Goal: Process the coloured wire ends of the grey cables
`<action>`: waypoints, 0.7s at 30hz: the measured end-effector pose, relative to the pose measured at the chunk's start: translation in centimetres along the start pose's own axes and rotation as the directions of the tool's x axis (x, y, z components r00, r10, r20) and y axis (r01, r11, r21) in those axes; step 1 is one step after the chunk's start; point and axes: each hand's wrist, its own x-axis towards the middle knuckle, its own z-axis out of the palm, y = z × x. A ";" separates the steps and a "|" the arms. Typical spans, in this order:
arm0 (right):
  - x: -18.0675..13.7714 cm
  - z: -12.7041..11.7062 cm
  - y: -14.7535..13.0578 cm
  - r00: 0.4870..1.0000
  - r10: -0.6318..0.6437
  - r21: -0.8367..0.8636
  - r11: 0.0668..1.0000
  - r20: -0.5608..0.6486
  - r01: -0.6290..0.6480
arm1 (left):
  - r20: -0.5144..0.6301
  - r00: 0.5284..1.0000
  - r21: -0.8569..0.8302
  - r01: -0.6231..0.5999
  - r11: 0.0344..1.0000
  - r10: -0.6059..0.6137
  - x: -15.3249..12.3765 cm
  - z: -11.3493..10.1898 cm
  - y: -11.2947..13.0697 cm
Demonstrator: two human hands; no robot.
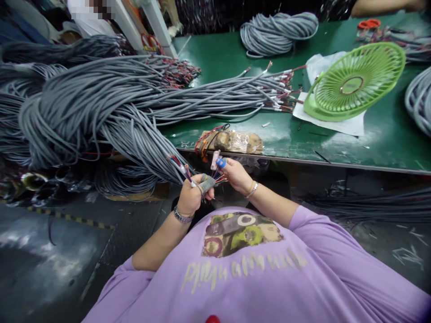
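Observation:
My left hand (192,196) is closed around the end of a grey cable (158,154) that runs from the big grey cable bundle (84,103) on my left. Thin coloured wires (220,179) fan out of that end. A taped finger guard sits on my left forefinger. My right hand (235,174), with blue and pink finger guards, pinches those coloured wires just below the table's front edge. Both wrists wear bands.
A green table (336,143) holds a long cable bundle (229,94), a coiled grey bundle (278,31), a green desk fan (353,83) on paper and a taped block (235,141) at the edge. Another person's arm (384,6) shows at the far right.

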 end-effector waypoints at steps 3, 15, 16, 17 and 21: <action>0.2 -0.2 0.2 0.978 -0.135 -0.078 0.989 -0.157 0.124 | -0.017 1.000 -0.032 0.017 0.999 -0.017 0.3 0.1 -0.1; 0.3 0.4 -0.1 0.995 0.067 -0.023 0.998 0.072 -0.065 | -0.017 0.998 -0.061 0.055 0.997 -0.056 0.7 0.1 0.2; 0.2 0.5 -0.1 0.997 0.048 -0.030 0.998 0.058 -0.047 | -0.020 0.998 -0.059 0.058 0.997 -0.060 0.7 0.1 0.3; 0.2 0.5 -0.1 0.999 0.022 -0.038 0.999 0.034 -0.021 | -0.024 0.998 -0.055 0.062 0.997 -0.064 0.7 0.1 0.4; 0.3 0.5 0.4 0.986 -0.111 -0.121 0.988 -0.125 0.096 | -0.014 0.996 -0.039 0.083 0.996 -0.083 0.6 -0.1 0.6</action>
